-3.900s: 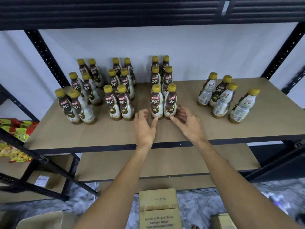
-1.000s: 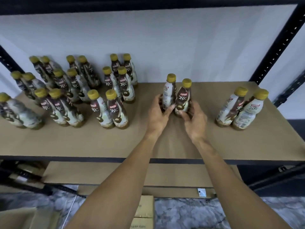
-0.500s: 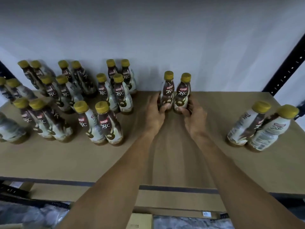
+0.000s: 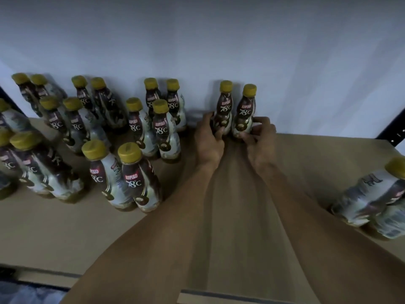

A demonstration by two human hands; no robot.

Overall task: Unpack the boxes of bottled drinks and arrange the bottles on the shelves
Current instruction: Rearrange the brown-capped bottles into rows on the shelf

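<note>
Both hands reach to the back of the shelf (image 4: 317, 163), each closed round the lower body of one bottle. The left hand (image 4: 208, 139) grips the left bottle (image 4: 224, 107): its fingers curl round the far side, and the thumb (image 4: 219, 130) presses on the near face of the label. The right hand (image 4: 262, 137) grips the right bottle (image 4: 246, 111) in the same way, fingers wrapped round its outer side and the thumb bent against the front near the base. The two bottles stand upright, just beside each other between the hands, close against the white wall (image 4: 219, 40) behind them. Whether they touch each other cannot be told. Both have yellow caps and brown-and-white labels facing the person.

Left of the left hand, apart from it, stand the other bottles (image 4: 140, 130) of the same kind, set in pairs that run from the wall toward the shelf's front edge; the nearest column ends in a front pair (image 4: 122, 178) beside the left forearm. Well to the right of the right hand, two more bottles (image 4: 372, 198) stand together near the edge of view, blurred. A dark upright post (image 4: 393, 131) shows beyond the right hand at the shelf's far corner.
</note>
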